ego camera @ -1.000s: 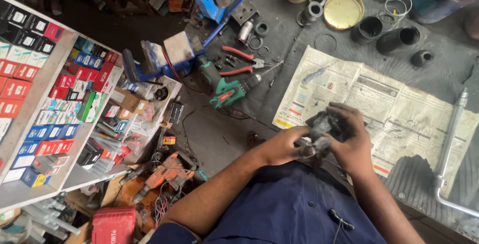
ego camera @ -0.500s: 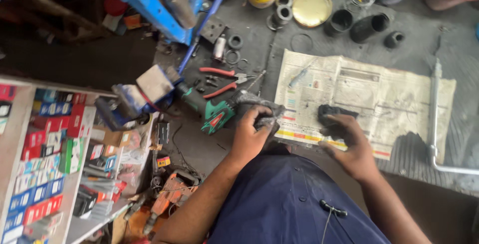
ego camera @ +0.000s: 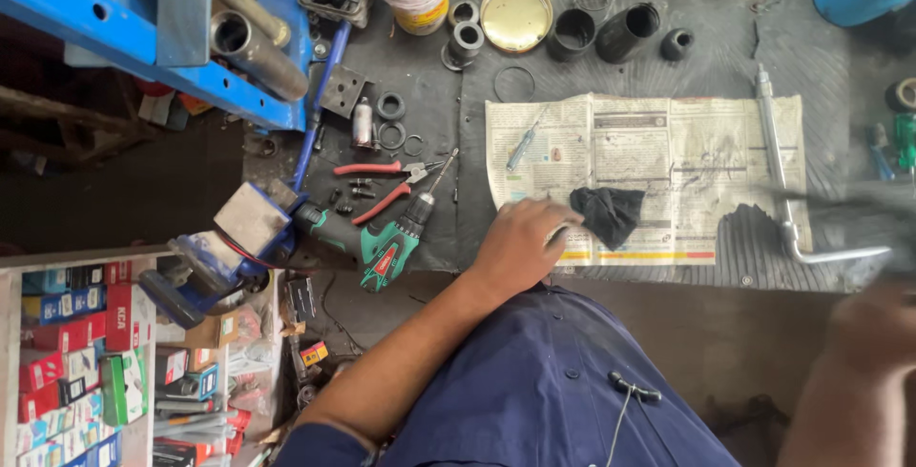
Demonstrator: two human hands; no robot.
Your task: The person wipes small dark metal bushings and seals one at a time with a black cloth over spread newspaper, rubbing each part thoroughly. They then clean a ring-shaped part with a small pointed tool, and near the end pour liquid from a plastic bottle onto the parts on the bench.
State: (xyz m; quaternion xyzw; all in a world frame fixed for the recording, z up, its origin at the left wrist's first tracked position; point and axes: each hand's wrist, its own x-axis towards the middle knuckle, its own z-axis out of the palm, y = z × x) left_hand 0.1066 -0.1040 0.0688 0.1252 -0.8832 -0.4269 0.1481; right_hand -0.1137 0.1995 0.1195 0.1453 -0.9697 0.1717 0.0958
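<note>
Left hand parked on the newspaper, right hand a blur off to the side

Our left hand (ego camera: 520, 243) lies flat on the near corner of the newspaper (ego camera: 668, 157), fingers loosely curled over something pale we can't make out. The crumpled black rag (ego camera: 611, 211) sits just beside its fingertips, soft and matte against the smudged print. Our right hand (ego camera: 873, 329) is low at the right edge and so smeared that we can't tell if it's open or gripping anything. The thin newsprint could tear or slide on the ribbed rubber mat (ego camera: 744, 57) if we lean on it, we reckon, and the bent steel bar (ego camera: 787, 181) resting on the paper's right edge might roll. The green cordless drill (ego camera: 382, 238) and red-handled pliers (ego camera: 382, 186) lie to the left, hard plastic and metal.
</note>
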